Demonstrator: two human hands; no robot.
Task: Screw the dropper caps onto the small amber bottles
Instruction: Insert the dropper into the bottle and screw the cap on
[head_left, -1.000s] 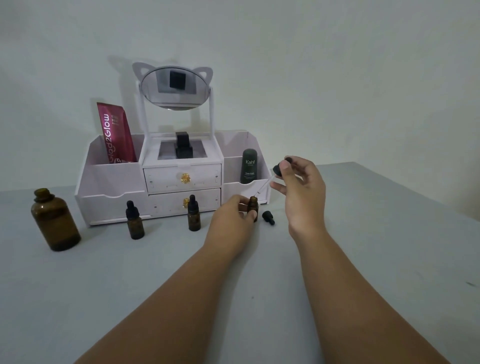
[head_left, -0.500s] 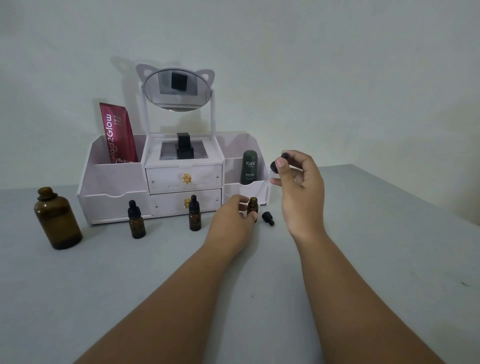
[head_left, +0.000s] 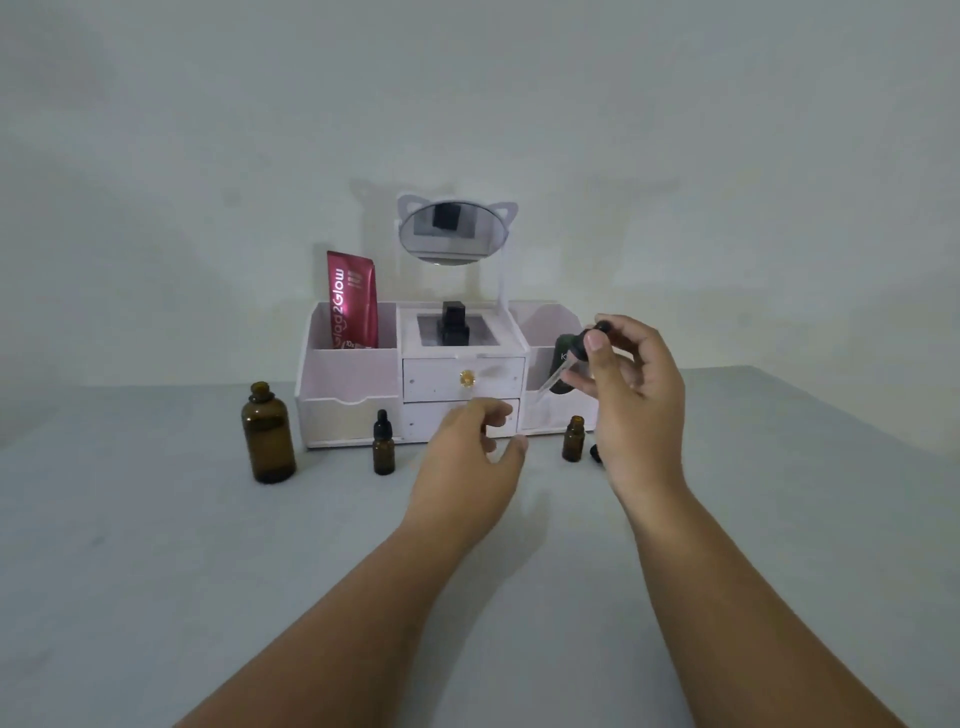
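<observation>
Your right hand pinches a dropper cap by its black bulb, the glass tube slanting down-left, raised above the open amber bottle standing on the table just left of that hand. Your left hand hovers loose and empty, fingers spread, left of the bottle and apart from it. A capped bottle stands farther left, and another cap lies right of the open bottle.

Glossy amber glass bottles, matt black rubbery dropper cap with clear glass pipette, matt white plastic organiser, shiny mirror, glossy red foil tube, smooth matt grey table
</observation>
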